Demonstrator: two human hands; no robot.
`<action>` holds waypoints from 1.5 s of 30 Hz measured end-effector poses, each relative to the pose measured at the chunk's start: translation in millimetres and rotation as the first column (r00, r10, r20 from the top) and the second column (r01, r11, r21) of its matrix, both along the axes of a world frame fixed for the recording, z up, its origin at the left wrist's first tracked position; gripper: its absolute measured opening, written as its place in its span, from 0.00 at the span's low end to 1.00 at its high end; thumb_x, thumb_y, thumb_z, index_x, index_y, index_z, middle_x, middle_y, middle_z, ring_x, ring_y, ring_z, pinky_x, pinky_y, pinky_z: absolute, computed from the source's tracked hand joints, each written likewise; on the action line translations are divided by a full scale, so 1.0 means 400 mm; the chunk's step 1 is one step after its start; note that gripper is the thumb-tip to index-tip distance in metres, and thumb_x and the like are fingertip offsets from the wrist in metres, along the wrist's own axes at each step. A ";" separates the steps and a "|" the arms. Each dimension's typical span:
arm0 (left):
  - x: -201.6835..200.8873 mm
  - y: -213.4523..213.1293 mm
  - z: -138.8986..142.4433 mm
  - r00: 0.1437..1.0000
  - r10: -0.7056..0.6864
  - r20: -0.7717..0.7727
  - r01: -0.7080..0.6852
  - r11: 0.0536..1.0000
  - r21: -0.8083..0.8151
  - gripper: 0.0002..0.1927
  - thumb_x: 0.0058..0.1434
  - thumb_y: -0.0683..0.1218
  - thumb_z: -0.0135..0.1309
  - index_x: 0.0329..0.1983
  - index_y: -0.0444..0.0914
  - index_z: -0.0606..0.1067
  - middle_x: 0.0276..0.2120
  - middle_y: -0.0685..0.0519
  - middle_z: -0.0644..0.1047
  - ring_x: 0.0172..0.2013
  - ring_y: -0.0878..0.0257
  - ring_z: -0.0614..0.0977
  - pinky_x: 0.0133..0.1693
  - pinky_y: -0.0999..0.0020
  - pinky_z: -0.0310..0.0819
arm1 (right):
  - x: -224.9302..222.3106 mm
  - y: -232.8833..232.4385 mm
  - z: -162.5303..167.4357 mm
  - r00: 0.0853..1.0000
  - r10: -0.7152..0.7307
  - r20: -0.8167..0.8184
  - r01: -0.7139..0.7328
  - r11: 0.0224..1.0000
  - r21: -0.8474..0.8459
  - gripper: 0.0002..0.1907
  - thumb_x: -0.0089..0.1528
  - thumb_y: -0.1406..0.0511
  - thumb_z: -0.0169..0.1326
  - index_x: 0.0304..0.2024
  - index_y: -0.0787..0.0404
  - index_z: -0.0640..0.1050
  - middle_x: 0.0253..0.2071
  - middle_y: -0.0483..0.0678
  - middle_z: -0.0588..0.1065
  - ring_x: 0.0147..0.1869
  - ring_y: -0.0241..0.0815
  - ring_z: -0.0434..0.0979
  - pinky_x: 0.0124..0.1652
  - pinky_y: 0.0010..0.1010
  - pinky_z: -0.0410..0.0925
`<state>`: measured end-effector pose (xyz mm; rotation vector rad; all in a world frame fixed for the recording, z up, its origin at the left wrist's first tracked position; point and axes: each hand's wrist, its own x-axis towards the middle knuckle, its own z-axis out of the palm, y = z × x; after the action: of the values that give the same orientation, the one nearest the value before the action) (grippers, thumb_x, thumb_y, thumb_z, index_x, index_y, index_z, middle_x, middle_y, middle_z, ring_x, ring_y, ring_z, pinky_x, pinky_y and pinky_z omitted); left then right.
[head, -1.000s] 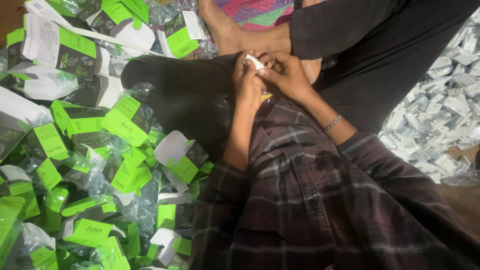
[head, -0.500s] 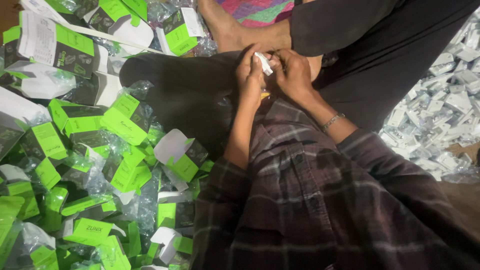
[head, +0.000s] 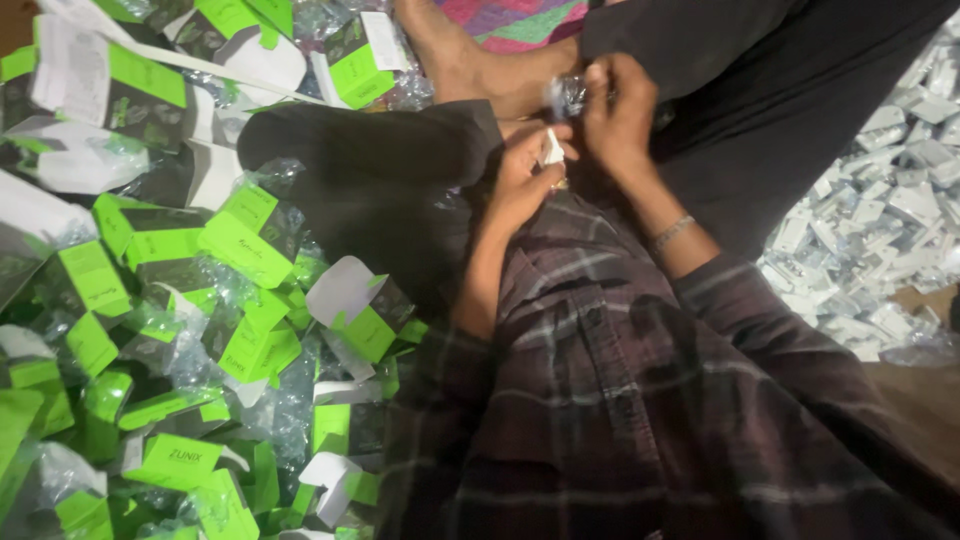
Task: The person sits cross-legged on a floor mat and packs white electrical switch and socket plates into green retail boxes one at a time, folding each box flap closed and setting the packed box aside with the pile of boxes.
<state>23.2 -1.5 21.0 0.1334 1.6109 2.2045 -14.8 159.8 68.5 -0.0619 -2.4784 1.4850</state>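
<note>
Both hands work together: our left hand (head: 520,175) pinches a small white part (head: 551,150), our right hand (head: 615,110) grips crinkly clear wrap (head: 568,95). It looks light and slippery, so we hold its edges.

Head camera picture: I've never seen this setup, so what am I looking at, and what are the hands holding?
There is no machine here. A camera worn on a person's head looks down at their own body, a dark plaid shirt and two bare hands. The left hand pinches a small white piece. The right hand, with a bracelet on the wrist, holds a bit of clear plastic wrap just above it. Green and black cartons lie piled to one side, small white packets to the other. A bare foot shows above.
</note>
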 end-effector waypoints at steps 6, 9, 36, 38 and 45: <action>-0.033 -0.010 -0.007 0.897 0.237 0.374 -0.301 0.946 0.122 0.17 0.60 0.34 0.50 0.53 0.34 0.71 0.36 0.53 0.77 0.31 0.69 0.75 0.32 0.73 0.72 | 0.002 -0.002 -0.028 0.960 0.264 0.092 -0.254 0.960 -0.115 0.10 0.72 0.68 0.55 0.37 0.69 0.74 0.31 0.51 0.74 0.35 0.40 0.72 0.38 0.33 0.68; -0.039 -0.003 -0.003 0.918 0.261 0.297 -0.309 0.943 0.125 0.14 0.63 0.37 0.51 0.53 0.33 0.73 0.37 0.52 0.77 0.33 0.68 0.77 0.38 0.73 0.72 | 0.005 -0.004 -0.040 0.925 0.320 0.204 -0.268 0.932 -0.245 0.11 0.73 0.67 0.53 0.37 0.67 0.74 0.31 0.46 0.74 0.36 0.34 0.70 0.38 0.30 0.68; -0.051 -0.012 0.012 0.828 0.432 0.357 -0.524 0.823 0.218 0.12 0.62 0.37 0.57 0.49 0.32 0.72 0.40 0.52 0.79 0.39 0.67 0.81 0.42 0.71 0.76 | 0.002 -0.016 0.024 0.857 0.496 0.137 -0.373 0.782 -0.499 0.17 0.65 0.66 0.64 0.52 0.69 0.77 0.42 0.43 0.75 0.39 0.30 0.72 0.38 0.21 0.67; -0.051 -0.012 0.009 0.819 0.439 0.370 -0.539 0.810 0.233 0.11 0.62 0.37 0.57 0.47 0.33 0.72 0.38 0.53 0.78 0.36 0.68 0.79 0.38 0.72 0.73 | 0.010 -0.013 0.013 0.866 0.489 0.106 -0.434 0.839 -0.328 0.16 0.62 0.67 0.68 0.49 0.69 0.80 0.41 0.45 0.75 0.41 0.31 0.71 0.39 0.23 0.66; -0.035 -0.006 0.022 0.841 0.515 0.166 -0.530 0.845 0.064 0.04 0.66 0.37 0.56 0.42 0.35 0.73 0.32 0.56 0.74 0.29 0.71 0.72 0.32 0.75 0.67 | 0.025 -0.022 0.008 0.936 0.346 0.069 -0.320 0.915 -0.245 0.08 0.63 0.69 0.64 0.44 0.67 0.83 0.39 0.45 0.77 0.36 0.30 0.70 0.35 0.23 0.64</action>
<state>9.4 -3.9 29.6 -0.4876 1.5817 2.6300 -4.8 150.9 71.6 0.2579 -2.4816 1.9544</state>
